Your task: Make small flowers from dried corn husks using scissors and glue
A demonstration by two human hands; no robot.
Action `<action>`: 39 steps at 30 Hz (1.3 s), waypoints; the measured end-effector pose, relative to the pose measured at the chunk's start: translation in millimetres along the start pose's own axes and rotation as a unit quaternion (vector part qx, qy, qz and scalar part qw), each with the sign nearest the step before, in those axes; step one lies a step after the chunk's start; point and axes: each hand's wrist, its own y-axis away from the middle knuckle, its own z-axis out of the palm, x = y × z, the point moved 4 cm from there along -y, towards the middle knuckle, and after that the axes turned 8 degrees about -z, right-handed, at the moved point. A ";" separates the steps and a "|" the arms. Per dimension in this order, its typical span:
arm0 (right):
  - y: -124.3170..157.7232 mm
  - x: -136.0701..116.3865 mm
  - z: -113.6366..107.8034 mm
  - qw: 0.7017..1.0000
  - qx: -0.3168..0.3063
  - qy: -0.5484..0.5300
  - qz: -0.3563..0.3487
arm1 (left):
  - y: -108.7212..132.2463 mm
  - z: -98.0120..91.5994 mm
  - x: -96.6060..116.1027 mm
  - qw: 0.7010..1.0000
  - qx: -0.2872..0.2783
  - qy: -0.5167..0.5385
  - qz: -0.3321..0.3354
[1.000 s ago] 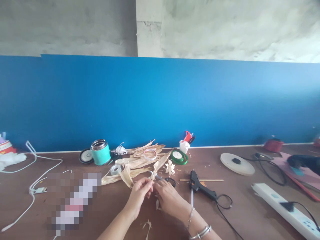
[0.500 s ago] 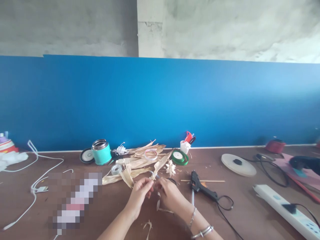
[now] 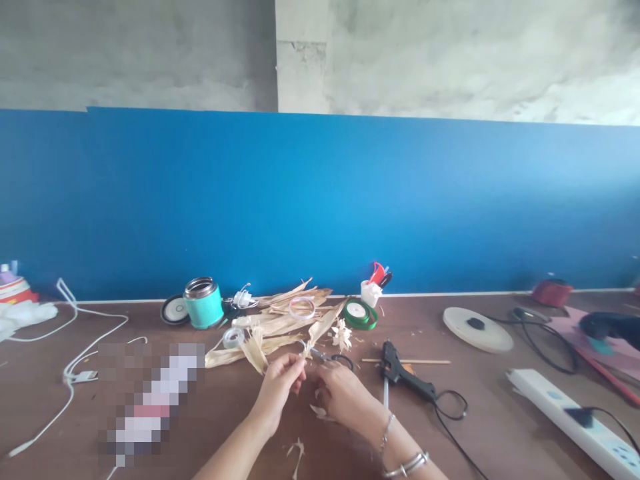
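Observation:
My left hand (image 3: 285,383) is closed in a pinch on a small pale corn husk piece (image 3: 304,358) at its fingertips. Just to its right, my right hand (image 3: 345,393) is held low over the table with curled fingers; anything between them is hidden. Scissors (image 3: 343,362) with dark handles lie right beyond my right hand. Under its fingers rests a husk scrap (image 3: 321,413). Dried corn husks (image 3: 280,325) are heaped behind both hands. A pale husk flower (image 3: 342,335) lies beside the heap, to the right.
A black glue gun (image 3: 405,377) and a thin wooden stick (image 3: 430,362) lie on the right, near a white power strip (image 3: 565,413). Green ribbon (image 3: 367,321), clear tape (image 3: 233,338) and a turquoise container (image 3: 205,308) stand behind. White cables (image 3: 95,347) run along the left.
My right hand has drawn slightly away from my left fingertips and down, so the scissors behind it show more. My left hand keeps its pinch in nearly the same place.

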 end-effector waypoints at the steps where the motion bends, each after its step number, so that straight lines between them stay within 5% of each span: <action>1: 0.1 -0.7 0.5 1.000 0.000 0.001 -0.003 | -0.1 0.0 -0.3 1.000 0.000 -0.002 0.000; 8: -2.9 -1.2 -6.1 0.993 0.093 -0.070 0.033 | -1.6 -1.1 -2.3 1.000 0.003 -0.014 -0.005; 14: -3.1 3.4 -16.8 0.922 0.226 -0.299 0.101 | 0.0 2.8 -0.8 1.000 -0.017 -0.011 0.013; 19: -1.9 4.5 -18.0 0.887 0.295 -0.345 0.081 | 1.6 5.8 1.0 0.999 -0.021 -0.027 0.023; 39: -2.4 3.2 -9.3 0.864 0.321 -0.375 0.102 | 10.1 14.3 4.1 0.998 -0.054 0.028 -0.009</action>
